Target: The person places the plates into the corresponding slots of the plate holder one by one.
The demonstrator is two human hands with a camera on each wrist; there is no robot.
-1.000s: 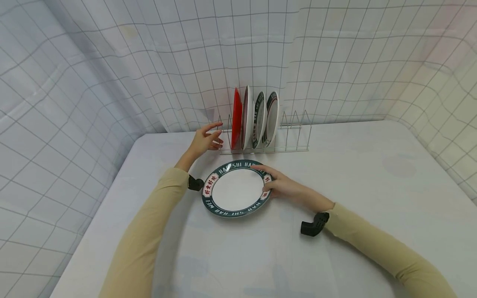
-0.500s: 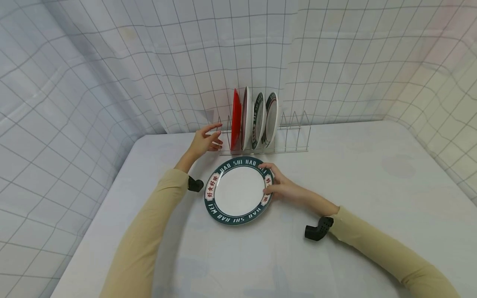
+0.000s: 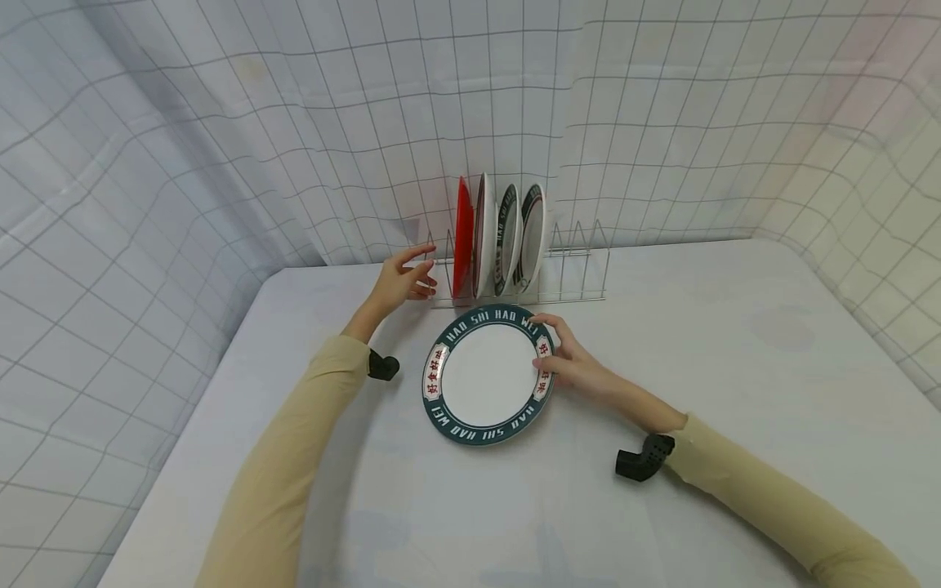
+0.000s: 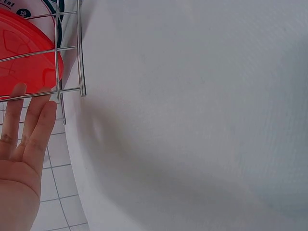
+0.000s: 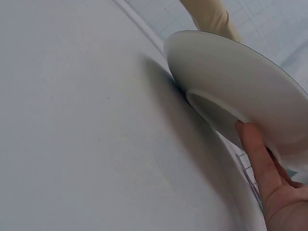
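A round white plate point(image 3: 488, 376) with a dark green lettered rim is held tilted above the table in front of the rack. My right hand point(image 3: 581, 367) grips its right edge, thumb on the upper face; in the right wrist view a fingertip reaches the foot ring on the underside point(image 5: 231, 67). My left hand point(image 3: 397, 282), fingers extended, is at the left end of the wire dish rack point(image 3: 584, 273). In the left wrist view its fingertips reach the rack's wires beside a red plate point(image 4: 29, 53). Contact there is hard to tell.
Upright in the rack, right of the red plate, stand a white plate with a dark rim point(image 3: 482, 237) and two green-rimmed plates point(image 3: 509, 241). The rack's right slots show bare wires. Checked white cloth point(image 3: 662, 122) hangs behind the white table point(image 3: 735, 343).
My right hand has moved the plate slightly right and tilted it so its face shows rounder to the head camera. My left hand stays by the rack.
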